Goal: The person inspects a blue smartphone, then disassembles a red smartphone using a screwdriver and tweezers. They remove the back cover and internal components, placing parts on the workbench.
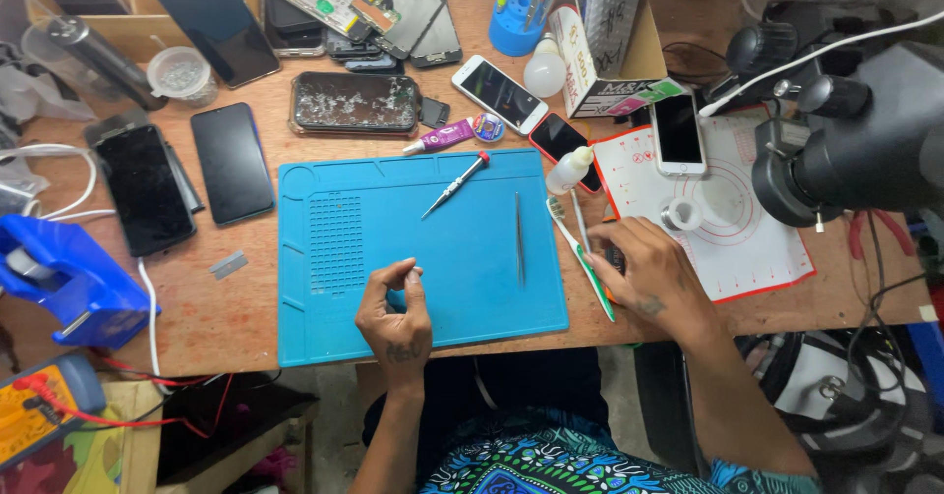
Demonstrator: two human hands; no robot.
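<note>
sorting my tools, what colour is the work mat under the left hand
The work mat is plain blue, seen clearly in the head view, with the left hand resting on it.
</note>
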